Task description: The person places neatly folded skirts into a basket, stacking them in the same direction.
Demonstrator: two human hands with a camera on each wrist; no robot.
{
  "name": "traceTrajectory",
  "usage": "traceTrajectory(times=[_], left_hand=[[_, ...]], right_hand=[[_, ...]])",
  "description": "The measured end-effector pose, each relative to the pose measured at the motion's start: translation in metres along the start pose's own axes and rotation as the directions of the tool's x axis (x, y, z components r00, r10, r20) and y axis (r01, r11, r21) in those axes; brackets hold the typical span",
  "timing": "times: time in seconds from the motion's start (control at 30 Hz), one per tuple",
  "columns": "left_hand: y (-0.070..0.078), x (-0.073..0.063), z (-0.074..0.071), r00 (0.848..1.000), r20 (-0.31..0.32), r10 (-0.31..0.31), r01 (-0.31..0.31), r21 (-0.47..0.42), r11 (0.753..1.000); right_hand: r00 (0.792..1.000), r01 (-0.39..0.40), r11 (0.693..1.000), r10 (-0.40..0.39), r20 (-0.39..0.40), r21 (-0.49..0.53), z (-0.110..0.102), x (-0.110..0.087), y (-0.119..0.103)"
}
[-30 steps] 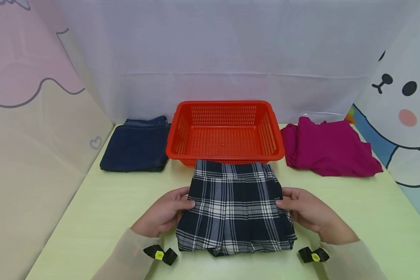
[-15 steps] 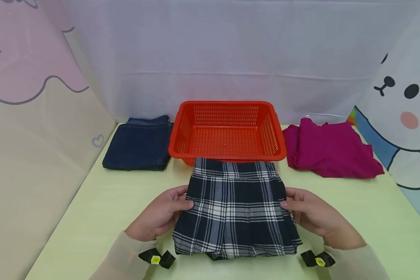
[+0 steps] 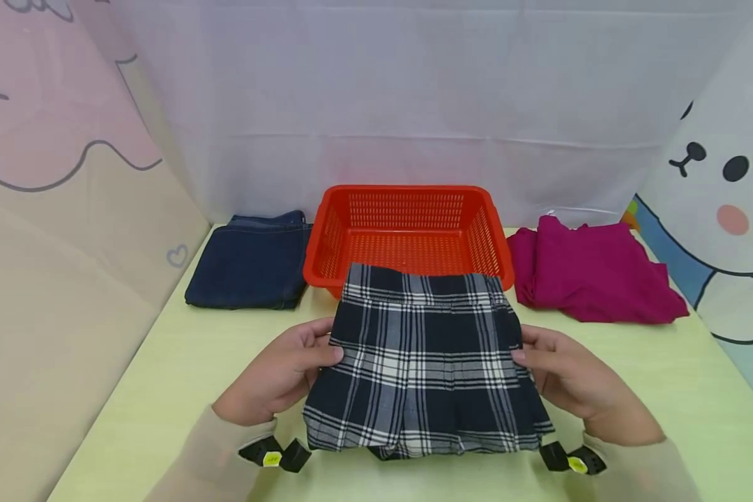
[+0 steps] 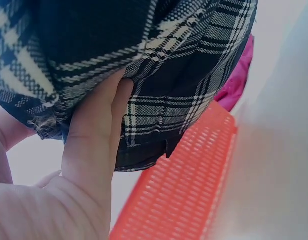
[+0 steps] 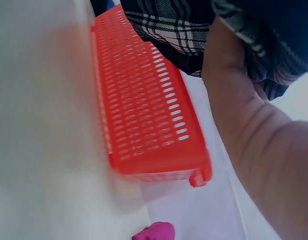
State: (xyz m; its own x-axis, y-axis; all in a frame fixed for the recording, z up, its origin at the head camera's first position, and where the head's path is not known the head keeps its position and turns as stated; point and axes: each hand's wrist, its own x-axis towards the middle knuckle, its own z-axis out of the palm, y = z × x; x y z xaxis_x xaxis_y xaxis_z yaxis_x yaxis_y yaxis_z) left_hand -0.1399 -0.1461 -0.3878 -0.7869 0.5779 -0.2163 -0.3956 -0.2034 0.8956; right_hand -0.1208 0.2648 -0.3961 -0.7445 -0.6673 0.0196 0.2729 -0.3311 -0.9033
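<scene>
We look across the table [image 3: 163,390] to the basket [image 3: 408,192]. In the head view the plaid garment [image 3: 423,362] has just risen to cover most of the basket's near rim — earlier its top edge barely reached it — so we judge the lift under way. The garment lies between our hands: the left hand [image 3: 279,373] and right hand [image 3: 574,376] each pinch a side edge, thumbs on top.
</scene>
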Motion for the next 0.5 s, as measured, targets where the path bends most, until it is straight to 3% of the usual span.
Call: traceTrajectory(times=[0.17, 0.4, 0.5], left_hand=[[0.012, 0.001, 0.002, 1.0, 0.006, 0.026, -0.026, 0.022, 0.999], [0.024, 0.014, -0.002, 0.998, 0.009, 0.06, -0.061, 0.042, 0.997], [0.028, 0.02, -0.004, 0.998, -0.018, 0.067, -0.066, 0.043, 0.997]], right_hand=[[0.999, 0.031, 0.999, -0.031, 0.007, -0.021, 0.0, 0.005, -0.006], [0.998, 0.043, 0.998, -0.044, -0.041, -0.034, -0.003, 0.015, -0.012], [0.997, 0.035, 0.999, -0.036, -0.061, -0.029, -0.004, 0.022, -0.016]])
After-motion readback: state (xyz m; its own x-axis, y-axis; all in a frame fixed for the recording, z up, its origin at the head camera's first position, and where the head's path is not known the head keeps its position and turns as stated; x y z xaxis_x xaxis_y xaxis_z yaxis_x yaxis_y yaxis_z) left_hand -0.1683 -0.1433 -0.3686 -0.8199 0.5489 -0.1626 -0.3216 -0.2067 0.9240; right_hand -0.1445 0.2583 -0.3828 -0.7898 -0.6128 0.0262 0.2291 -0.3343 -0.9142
